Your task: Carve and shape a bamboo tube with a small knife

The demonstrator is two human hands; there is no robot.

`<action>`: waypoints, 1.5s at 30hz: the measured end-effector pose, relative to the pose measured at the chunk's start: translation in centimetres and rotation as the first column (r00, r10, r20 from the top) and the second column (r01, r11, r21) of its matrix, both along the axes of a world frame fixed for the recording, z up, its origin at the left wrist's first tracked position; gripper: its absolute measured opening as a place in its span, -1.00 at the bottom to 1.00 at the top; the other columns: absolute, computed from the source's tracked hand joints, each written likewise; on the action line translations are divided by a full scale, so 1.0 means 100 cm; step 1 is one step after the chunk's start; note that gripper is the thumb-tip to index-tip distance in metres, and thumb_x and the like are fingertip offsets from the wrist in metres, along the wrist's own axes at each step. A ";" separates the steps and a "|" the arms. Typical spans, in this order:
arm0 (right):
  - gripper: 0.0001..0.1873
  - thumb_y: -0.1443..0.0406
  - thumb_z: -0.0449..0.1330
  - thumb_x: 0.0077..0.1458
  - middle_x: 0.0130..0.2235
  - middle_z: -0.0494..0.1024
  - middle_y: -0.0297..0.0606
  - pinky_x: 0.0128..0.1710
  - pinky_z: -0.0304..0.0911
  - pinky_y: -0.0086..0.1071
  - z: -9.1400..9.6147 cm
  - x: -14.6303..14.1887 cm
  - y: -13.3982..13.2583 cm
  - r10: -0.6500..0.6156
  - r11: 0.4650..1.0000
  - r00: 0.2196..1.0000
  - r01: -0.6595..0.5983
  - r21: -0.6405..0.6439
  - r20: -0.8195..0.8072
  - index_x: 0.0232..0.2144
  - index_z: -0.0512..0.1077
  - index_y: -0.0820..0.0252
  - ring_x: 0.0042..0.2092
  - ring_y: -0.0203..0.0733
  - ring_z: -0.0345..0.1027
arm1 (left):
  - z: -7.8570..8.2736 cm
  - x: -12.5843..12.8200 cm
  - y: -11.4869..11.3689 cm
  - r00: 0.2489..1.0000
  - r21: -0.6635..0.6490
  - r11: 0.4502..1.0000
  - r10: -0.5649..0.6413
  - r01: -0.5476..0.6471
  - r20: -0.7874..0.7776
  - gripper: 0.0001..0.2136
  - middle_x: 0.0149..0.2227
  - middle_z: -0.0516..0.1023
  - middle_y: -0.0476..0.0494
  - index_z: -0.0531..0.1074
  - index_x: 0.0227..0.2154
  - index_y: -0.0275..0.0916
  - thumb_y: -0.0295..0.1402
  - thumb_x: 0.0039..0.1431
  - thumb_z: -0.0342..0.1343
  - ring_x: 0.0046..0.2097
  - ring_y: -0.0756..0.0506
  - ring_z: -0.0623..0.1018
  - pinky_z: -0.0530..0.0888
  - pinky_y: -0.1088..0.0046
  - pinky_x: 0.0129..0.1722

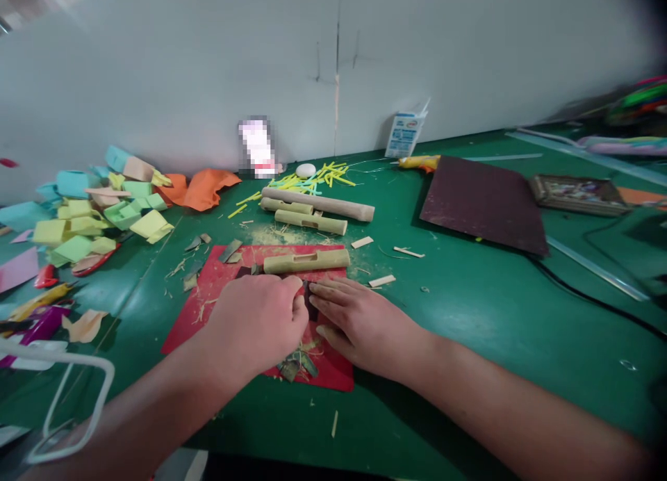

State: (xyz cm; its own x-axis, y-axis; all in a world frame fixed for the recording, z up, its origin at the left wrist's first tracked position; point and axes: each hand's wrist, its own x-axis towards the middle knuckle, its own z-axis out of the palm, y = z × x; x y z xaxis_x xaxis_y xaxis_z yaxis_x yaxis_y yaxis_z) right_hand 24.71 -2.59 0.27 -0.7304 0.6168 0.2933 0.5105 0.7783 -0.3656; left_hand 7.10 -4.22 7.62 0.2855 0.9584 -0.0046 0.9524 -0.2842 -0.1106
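Observation:
My left hand [260, 314] is closed in a fist over the red sheet [333, 370]; whatever it grips is hidden beneath the fingers. Close beside it, my right hand [359, 321] lies low with its fingers stretched out, the tips at a dark brown piece [313, 308] that shows between the hands. Just beyond the knuckles, a notched bamboo tube [307, 261] lies crosswise on the sheet. Dark green bamboo scraps [297, 365] and pale shavings are scattered in front of and around the hands.
Behind lie two shorter notched tubes [311, 222] and a longer stick [333, 206], with yellow strips [333, 175] past them. Folded paper boxes [104, 210] crowd the left. A dark sheet [484, 203], a black cable [583, 293] and a tray [578, 194] are at right.

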 end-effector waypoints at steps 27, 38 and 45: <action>-0.66 0.33 0.08 0.20 0.03 0.52 -0.01 0.16 0.17 -0.11 -0.005 -0.005 0.001 -0.012 0.991 0.999 0.006 0.135 0.046 -0.06 0.49 0.39 0.04 -0.01 0.39 | -0.018 -0.003 -0.012 0.853 0.283 0.958 -0.180 0.040 0.489 -0.92 -0.26 0.48 -0.11 0.44 -0.38 -0.20 -0.42 0.16 0.05 -0.25 -0.06 0.52 0.48 0.40 -0.23; -0.67 0.30 0.07 0.21 0.01 0.53 -0.05 0.15 0.16 -0.12 -0.009 -0.005 0.002 -0.019 0.987 0.998 0.010 0.158 0.052 -0.06 0.49 0.38 0.04 -0.02 0.38 | -0.031 -0.008 -0.011 0.713 0.406 0.901 -0.385 0.153 0.586 -0.90 -0.31 0.49 -0.10 0.39 -0.38 -0.27 -0.58 0.07 0.11 -0.22 -0.01 0.50 0.46 0.48 -0.18; -0.69 0.32 0.05 0.22 -0.03 0.54 -0.02 0.13 0.18 -0.11 -0.008 -0.005 0.001 -0.008 0.992 0.999 0.003 0.127 0.035 -0.10 0.50 0.35 0.03 -0.03 0.38 | -0.034 -0.009 -0.006 0.605 0.284 0.934 -0.357 0.216 0.712 -0.92 -0.34 0.52 -0.07 0.38 -0.42 -0.26 -0.52 0.08 0.16 -0.26 0.00 0.52 0.47 0.50 -0.21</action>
State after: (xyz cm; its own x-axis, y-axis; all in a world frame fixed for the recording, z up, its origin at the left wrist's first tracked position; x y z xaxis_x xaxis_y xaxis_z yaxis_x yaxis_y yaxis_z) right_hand 24.24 -2.45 -0.51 -0.7386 0.5803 0.3431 0.5258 0.8144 -0.2456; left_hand 6.18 -4.83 4.21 0.3837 0.7935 0.4724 0.5998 -0.6031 0.5258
